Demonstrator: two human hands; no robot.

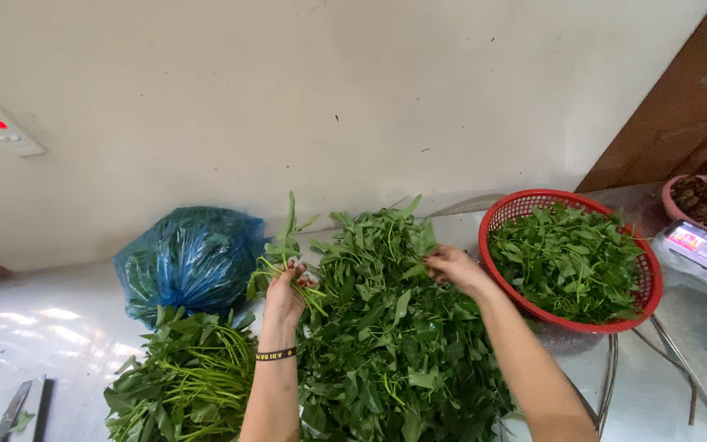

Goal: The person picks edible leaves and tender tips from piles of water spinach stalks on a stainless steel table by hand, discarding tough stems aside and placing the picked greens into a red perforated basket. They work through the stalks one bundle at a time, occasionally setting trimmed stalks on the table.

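The left hand (284,295) is closed around a small sprig (281,250) of leafy stems, holding it up just above the left edge of the big heap of greens (394,344); a dark wristband (276,354) circles that wrist. The right hand (450,266) reaches into the top of the same heap, fingers pinched on leaves there, though how firmly they grip cannot be told. The heap lies in the middle of the shiny metal desk (51,327). At the near left a knife (11,412) rests on the desk, and beside it lies a bundle (186,381) of longer-stemmed greens. Behind the bundle sits a blue plastic bag (190,258). To the right, a red basket (646,278) holds picked leaves. Farther right are a phone (705,247) and a pink bowl (671,196) of dark bits. A pale wall (329,90) rises behind, with a switch (2,127) at the left.
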